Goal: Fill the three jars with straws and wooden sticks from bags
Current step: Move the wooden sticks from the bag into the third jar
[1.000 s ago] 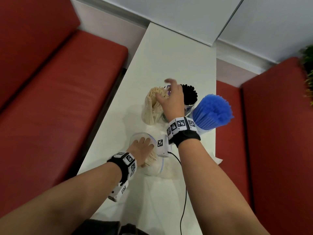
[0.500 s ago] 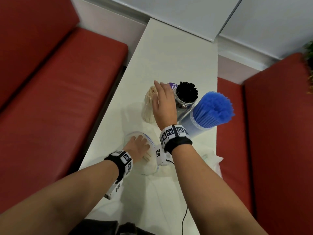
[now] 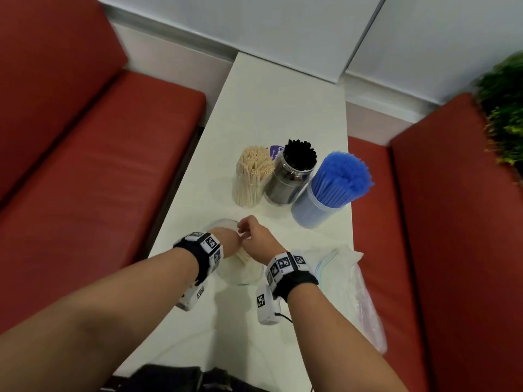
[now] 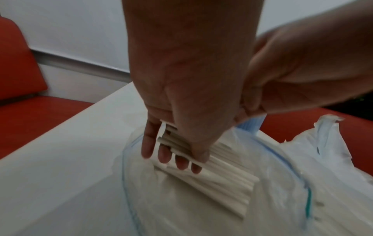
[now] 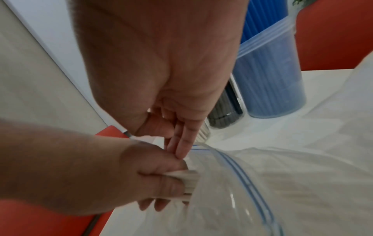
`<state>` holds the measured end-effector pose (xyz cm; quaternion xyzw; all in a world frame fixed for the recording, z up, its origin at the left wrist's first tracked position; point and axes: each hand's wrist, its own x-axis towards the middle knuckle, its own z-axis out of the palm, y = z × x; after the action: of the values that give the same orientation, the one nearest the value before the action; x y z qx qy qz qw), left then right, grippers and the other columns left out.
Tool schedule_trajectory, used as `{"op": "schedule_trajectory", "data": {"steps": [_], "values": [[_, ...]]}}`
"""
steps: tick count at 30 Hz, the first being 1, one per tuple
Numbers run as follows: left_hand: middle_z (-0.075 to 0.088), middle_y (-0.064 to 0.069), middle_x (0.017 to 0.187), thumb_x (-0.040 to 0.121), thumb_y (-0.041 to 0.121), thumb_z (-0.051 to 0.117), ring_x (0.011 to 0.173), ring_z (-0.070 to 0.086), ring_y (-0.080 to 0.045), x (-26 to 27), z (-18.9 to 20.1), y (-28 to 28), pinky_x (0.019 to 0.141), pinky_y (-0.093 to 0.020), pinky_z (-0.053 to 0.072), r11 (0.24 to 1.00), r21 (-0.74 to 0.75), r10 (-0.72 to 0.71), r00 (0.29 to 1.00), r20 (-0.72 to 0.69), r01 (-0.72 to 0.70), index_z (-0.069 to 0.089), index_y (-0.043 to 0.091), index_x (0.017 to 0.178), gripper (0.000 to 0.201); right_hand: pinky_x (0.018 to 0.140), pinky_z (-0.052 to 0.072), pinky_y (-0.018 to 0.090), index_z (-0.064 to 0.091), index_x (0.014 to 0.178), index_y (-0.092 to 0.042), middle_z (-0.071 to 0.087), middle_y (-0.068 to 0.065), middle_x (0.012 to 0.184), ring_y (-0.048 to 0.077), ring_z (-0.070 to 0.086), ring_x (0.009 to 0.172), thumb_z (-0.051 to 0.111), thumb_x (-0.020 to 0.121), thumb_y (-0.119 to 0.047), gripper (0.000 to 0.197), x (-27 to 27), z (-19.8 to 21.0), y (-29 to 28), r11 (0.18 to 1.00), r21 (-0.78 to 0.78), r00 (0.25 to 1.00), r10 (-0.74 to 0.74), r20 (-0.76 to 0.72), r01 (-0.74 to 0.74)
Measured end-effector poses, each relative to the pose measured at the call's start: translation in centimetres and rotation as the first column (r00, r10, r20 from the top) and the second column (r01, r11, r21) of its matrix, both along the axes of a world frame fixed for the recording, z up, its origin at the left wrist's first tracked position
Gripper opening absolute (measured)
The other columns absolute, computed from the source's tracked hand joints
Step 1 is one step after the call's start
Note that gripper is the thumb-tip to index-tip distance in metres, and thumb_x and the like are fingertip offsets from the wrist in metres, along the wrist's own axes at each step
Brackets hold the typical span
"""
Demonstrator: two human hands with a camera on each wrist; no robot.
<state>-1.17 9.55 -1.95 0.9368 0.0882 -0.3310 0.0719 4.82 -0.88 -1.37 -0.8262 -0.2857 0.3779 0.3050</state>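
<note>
Three clear jars stand mid-table: one of beige straws, one of black straws, one of blue straws. Nearer me lies an open clear zip bag. My left hand reaches into its mouth and grips a bundle of white sticks. My right hand sits right beside it and pinches the bag's rim. The head view hides the fingertips of both hands.
A second crumpled clear bag lies at the table's right edge. Red benches flank the narrow white table on both sides. A green plant is at the far right. A thin cable trails from my right wrist.
My right hand has come back from the jar of beige straws to the bag's rim, next to my left hand. The left hand has stayed in the bag.
</note>
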Motion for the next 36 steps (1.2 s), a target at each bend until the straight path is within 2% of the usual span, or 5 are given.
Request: {"op": "schedule_trajectory", "data": {"steps": [6,17,23,30,36], "values": [[0.058,-0.010,0.122,0.104,0.023,0.039,0.127,0.051,-0.023,1.0,5.2,1.2,0.089,-0.028,0.041,0.993,0.088,-0.078,0.997,0.019,0.076,0.054,0.010,0.135,0.037,0.093,0.050,0.039,0.031,0.147,-0.014,0.061,0.014,0.130,0.031,0.061,0.116,0.073,0.086,-0.010,0.074,-1.2,0.1,0.1,0.997,-0.058,0.999,0.041,-0.004,-0.041],[0.063,0.003,0.082,0.094,0.059,0.048,0.073,0.059,-0.014,3.9,18.6,2.4,0.065,-0.030,0.044,0.975,-0.220,0.101,0.900,0.423,-0.006,0.062,0.016,0.087,0.046,0.058,0.043,0.018,0.053,0.072,-0.010,0.054,0.000,0.059,0.005,0.055,0.051,0.052,0.106,-0.029,0.039,-1.0,4.0,-0.2,0.900,0.320,0.955,-0.289,-0.073,0.297],[0.065,-0.012,0.089,0.104,0.029,0.044,0.064,0.061,-0.019,2.7,15.6,4.6,0.064,-0.030,0.054,0.151,-0.969,0.927,0.368,0.071,-0.194,0.066,0.005,0.096,0.034,0.049,0.040,0.031,0.054,0.074,-0.018,0.041,-0.004,0.055,0.015,0.040,0.048,0.060,0.103,-0.028,0.031,1.0,10.8,0.1,0.647,0.615,0.891,-0.365,-0.271,0.452],[0.071,-0.025,0.100,0.102,0.037,0.046,0.090,0.073,-0.034,1.2,10.8,1.9,0.069,-0.038,0.061,-0.586,-0.711,0.538,0.470,-0.700,-0.388,0.068,-0.007,0.097,0.049,0.054,0.049,0.032,0.049,0.068,-0.019,0.042,-0.001,0.053,0.016,0.043,0.048,0.071,0.095,-0.032,0.037,2.5,19.3,1.9,0.446,0.804,0.914,-0.281,-0.293,0.395],[0.069,-0.017,0.093,0.100,0.025,0.053,0.084,0.070,-0.028,1.8,10.4,1.1,0.077,-0.036,0.061,-0.778,-0.576,0.423,0.470,-0.775,-0.249,0.070,-0.007,0.095,0.036,0.074,0.060,0.045,0.058,0.074,-0.017,0.051,0.004,0.058,0.019,0.054,0.056,0.073,0.093,-0.020,0.025,1.2,19.0,1.4,0.497,0.783,0.921,-0.303,-0.247,0.374]]}}
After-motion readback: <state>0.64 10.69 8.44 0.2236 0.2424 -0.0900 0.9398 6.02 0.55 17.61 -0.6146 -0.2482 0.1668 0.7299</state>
